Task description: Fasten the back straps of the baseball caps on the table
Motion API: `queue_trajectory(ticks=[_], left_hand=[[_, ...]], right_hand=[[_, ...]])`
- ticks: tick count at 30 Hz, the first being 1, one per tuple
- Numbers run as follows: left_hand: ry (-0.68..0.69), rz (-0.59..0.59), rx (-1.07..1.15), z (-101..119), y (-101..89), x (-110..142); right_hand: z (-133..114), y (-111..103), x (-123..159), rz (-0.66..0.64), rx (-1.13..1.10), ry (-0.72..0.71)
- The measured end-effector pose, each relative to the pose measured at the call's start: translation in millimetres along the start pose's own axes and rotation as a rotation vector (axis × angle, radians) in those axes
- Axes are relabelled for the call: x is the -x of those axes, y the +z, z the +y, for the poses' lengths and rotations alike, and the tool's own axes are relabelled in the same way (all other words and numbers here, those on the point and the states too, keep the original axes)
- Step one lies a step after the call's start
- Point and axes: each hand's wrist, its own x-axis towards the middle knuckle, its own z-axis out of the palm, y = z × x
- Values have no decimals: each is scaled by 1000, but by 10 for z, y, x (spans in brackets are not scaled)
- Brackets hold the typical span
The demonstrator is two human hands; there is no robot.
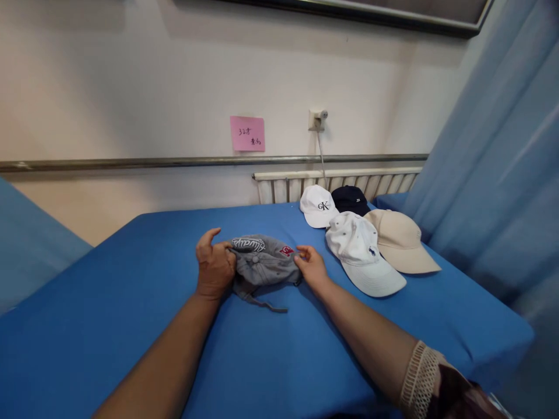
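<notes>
A grey baseball cap (266, 270) lies in the middle of the blue-covered bed (144, 279), between my two hands. White lettering and a red patch show on its far side, and a loose strap trails toward me. My left hand (213, 262) grips the cap's left edge, its index finger raised. At the right edge, my right hand (312, 266) pinches the fabric between thumb and fingers. To the right sit a white cap (356, 244) with a small dark emblem and a beige cap (397, 233), partly overlapped.
Farther back are a white cap (317, 203) with GK lettering and a dark navy cap (349, 198). A metal rail (174, 163) runs along the wall above a white radiator-like frame (283, 186). Blue curtains (493, 151) hang at the right; a pink note (247, 134) is on the wall.
</notes>
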Motion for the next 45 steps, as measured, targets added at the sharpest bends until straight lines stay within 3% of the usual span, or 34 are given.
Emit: queue_trajectory(ticks=[4,9,12,15,17,19,21,23,31,34,37,42,45], left_hand=[[-121,-117,-237,-45,116,29],[-197,-374,-294,-141,157,73],[-253,-293,-226,-124,57,34],[-190,-264,-17,18,-131,-2],[-170,-377,179,176,-260,7],[-150,-575,313,352,-356,37],[-67,-761,351,496,-402,69],[-6,-845,324,565,-396,91],[-9,-771,354,277,-89,229],[-13,-740,339,221,29,280],[-16,-718,301,230,93,260],[-25,-583,245,313,73,182],[-70,-637,225,369,19,176]], right_hand=[[112,-21,-54,-8,67,59],[120,-91,-79,9,140,63],[80,-133,-104,41,200,43],[-23,-161,-67,36,230,11],[-112,-165,14,-63,203,-38],[-182,-157,121,-236,160,-94],[-207,-142,215,-386,151,-124],[-176,-129,258,-454,193,-131],[77,-134,107,-376,319,1],[2,-163,135,-389,381,-50],[-153,-215,200,-482,490,-142],[-304,-259,251,-573,602,-221],[-294,-247,236,-546,607,-248]])
